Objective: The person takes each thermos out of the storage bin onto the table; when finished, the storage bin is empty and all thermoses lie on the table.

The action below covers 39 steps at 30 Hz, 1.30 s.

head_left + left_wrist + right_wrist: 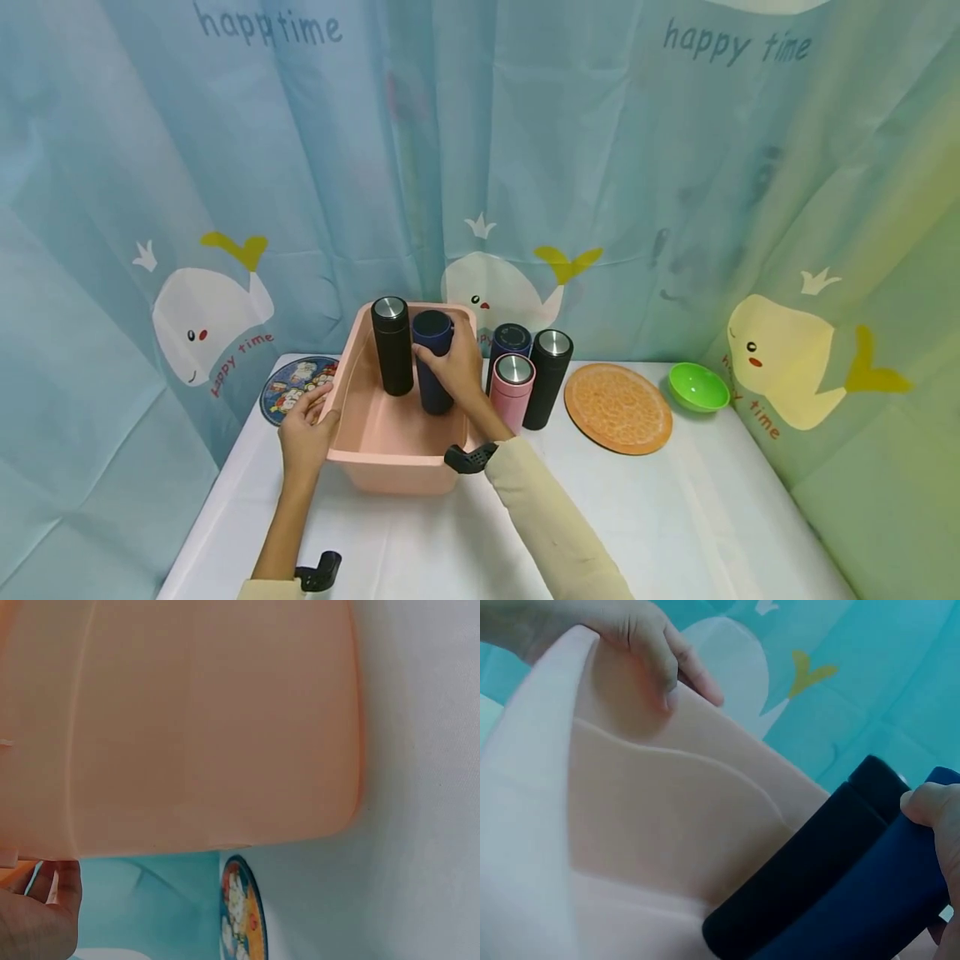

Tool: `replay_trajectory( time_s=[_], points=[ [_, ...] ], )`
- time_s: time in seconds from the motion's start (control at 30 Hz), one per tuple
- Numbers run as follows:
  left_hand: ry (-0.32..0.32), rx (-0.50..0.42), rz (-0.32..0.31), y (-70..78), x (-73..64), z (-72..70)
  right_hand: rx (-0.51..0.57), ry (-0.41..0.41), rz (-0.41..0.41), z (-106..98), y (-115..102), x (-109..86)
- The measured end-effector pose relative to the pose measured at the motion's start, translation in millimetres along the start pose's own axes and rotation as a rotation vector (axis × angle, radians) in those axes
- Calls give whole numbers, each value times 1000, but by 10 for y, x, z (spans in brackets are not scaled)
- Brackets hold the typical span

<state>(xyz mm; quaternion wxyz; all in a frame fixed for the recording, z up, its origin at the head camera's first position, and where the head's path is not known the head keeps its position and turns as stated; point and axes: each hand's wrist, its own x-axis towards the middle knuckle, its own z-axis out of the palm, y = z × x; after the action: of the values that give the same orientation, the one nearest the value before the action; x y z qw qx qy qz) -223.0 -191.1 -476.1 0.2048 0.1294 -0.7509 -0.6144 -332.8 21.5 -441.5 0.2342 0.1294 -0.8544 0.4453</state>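
A pink plastic basin [397,475] stands on the white table. My left hand [306,429] grips its left rim, thumb inside the wall in the right wrist view. Inside the basin a black thermos bottle [393,354] with a silver-topped lid stands upright toward the back. Beside it, my right hand [459,367] holds a dark blue thermos bottle [432,379] near its upper part, over the basin's floor. In the right wrist view the blue bottle [855,889] overlaps the black one [802,862], and the right thumb lies across its upper end.
Right of the basin stand a pink bottle [512,400], another black bottle [550,379] and another dark blue bottle [512,335]. Farther right lie an orange round mat [618,408] and a green bowl [699,387]. A patterned round mat [288,387] lies behind the left hand.
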Motion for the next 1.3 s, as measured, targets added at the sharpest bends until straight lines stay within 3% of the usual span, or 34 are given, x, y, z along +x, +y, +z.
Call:
replay_trajectory(
  time_s=[0.7, 1.3],
  points=[
    [3, -1, 0, -23, -14, 1, 116, -21, -106, -338, -475, -11],
    [-1, -10, -3, -14, -8, 3, 276, 7, -257, -837, -1018, -17]
  ],
)
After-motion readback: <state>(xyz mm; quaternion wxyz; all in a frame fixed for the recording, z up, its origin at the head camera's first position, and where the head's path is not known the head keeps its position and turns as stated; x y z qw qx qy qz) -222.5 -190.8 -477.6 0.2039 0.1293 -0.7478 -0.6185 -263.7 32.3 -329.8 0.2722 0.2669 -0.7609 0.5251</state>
